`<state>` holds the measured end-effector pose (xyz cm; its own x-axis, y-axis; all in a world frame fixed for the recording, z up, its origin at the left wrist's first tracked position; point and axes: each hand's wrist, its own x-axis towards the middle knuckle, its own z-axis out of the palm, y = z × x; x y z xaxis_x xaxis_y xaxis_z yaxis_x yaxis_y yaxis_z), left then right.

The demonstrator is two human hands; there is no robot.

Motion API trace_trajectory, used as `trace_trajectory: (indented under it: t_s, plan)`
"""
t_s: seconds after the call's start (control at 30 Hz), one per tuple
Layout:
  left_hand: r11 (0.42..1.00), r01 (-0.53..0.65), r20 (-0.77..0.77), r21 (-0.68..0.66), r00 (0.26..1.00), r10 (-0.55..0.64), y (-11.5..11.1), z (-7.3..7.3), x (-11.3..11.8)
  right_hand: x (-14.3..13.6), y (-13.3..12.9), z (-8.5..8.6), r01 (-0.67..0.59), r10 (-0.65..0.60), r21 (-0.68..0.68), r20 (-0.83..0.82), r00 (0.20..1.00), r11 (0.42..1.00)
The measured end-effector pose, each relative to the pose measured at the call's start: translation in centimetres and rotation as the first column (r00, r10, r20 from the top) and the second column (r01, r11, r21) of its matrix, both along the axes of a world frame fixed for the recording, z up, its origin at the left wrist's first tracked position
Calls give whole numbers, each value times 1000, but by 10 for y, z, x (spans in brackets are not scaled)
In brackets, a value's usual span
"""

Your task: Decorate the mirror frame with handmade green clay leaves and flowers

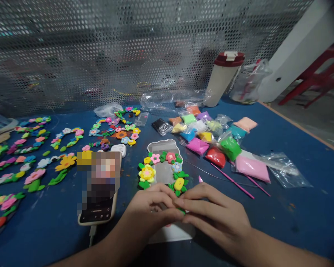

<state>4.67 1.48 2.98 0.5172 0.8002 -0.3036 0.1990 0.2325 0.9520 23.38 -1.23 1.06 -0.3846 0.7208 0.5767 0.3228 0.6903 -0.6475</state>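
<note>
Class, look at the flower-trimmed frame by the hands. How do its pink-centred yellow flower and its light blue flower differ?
Colour: the yellow flower has yellow petals around a pink middle, while the light blue flower has blue petals.
Size: the yellow flower looks clearly larger than the light blue flower.
Place: the yellow flower sits on the left side, the light blue flower on the right.
Both decorate the same frame.

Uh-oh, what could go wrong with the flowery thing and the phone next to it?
Two little risks, maybe. The left hand and right hand are very close to the yellow oval piece, so a knuckle might bump or squash it if it's soft. And the charging cable runs down by the left forearm, so a snag could tug the phone.
</note>
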Motion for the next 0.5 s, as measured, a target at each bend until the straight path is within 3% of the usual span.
trace_trajectory:
  t_s: [0.13, 0.3, 0.5]
  plan:
    - [993, 25, -18, 116, 1000, -23, -2, -1, 2, -2, 1, 1, -7, 7, 15, 16, 1000, 1000]
    - [937, 40, -7, 347, 999, -40, -10, -7, 2, -2, -1, 1, 0, -1, 50, 8, 1000, 999]
    - [918, 35, -24, 394, 999, -27, -10, -3, 4, -1, -2, 6, 7, -9, 81, 26, 1000, 997]
